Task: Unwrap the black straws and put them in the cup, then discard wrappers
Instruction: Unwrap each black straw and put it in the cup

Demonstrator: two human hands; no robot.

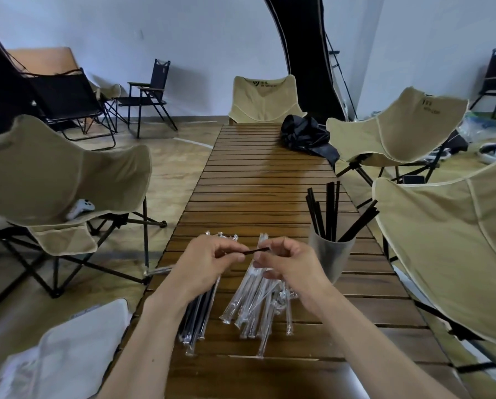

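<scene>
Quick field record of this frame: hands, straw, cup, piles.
left hand: pinches one end of a black straw
right hand: pinches the straw's other end
cup: upright on the table, right of the hands, several bare straws inside
wrapped straws: under the left forearm
empty wrappers: heap under the right hand

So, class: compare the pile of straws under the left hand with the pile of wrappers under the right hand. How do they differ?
The left pile looks dark: its clear wrappers hold black straws. The right pile looks see-through: its wrappers appear empty. The left pile lies in a tight, near-parallel bundle; the right pile fans out loosely. Both lie on the slatted wooden table, near the cup.
</scene>
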